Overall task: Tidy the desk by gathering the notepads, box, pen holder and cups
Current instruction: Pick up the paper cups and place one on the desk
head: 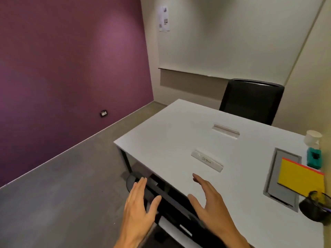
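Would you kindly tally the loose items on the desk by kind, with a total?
Notepads: 1 visible, yellow with an orange edge
Boxes: 1, teal
Pen holders: 1, black mesh
Cups: 1 white stack; number in it unclear
Name plates: 2, one labelled, one clear
Total: 6

Worktop (170,140): chair (250,101) set behind it.
Right edge: cups (313,139) farthest back, box (313,158) before them, notepads (300,178) nearer, pen holder (315,205) nearest.
Middle: two name holders (207,161), one placed behind the other.
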The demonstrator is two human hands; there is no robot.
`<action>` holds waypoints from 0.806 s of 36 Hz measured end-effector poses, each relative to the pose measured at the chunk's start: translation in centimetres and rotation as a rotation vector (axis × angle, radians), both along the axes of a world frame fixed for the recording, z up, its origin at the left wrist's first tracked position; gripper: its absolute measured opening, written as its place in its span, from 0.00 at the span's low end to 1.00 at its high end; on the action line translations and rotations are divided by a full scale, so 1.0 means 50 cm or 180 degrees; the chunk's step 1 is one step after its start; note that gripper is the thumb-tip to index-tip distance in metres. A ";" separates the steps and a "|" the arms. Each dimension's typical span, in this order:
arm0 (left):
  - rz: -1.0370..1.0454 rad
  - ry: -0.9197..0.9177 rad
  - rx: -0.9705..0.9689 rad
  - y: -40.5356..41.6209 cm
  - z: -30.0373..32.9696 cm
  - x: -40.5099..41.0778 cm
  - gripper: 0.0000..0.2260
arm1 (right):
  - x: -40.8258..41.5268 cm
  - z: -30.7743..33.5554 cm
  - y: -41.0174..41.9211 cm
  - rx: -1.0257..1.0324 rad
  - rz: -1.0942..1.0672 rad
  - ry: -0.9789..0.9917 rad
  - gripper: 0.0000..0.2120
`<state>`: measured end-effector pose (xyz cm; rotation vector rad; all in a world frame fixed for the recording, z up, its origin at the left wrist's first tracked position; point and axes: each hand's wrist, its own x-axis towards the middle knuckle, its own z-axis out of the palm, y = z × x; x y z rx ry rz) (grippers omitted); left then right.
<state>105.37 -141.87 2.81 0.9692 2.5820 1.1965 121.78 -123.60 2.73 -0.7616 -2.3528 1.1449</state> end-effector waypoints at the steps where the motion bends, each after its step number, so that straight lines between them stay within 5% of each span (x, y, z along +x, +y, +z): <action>1: 0.0119 0.0054 -0.0031 -0.025 0.000 0.000 0.36 | -0.017 0.006 -0.021 -0.0023 0.0159 0.0020 0.28; 8: 0.0826 0.0326 -0.0388 -0.218 -0.003 0.016 0.38 | -0.127 0.017 -0.196 0.0131 0.1021 -0.0002 0.33; 15: 0.1241 0.0819 -0.1771 -0.360 -0.014 -0.053 0.45 | -0.250 -0.008 -0.329 0.1708 0.1657 -0.0847 0.47; 29: 0.1444 0.0385 -0.1999 -0.603 -0.062 -0.315 0.47 | -0.585 -0.098 -0.520 0.2179 0.1790 -0.0998 0.55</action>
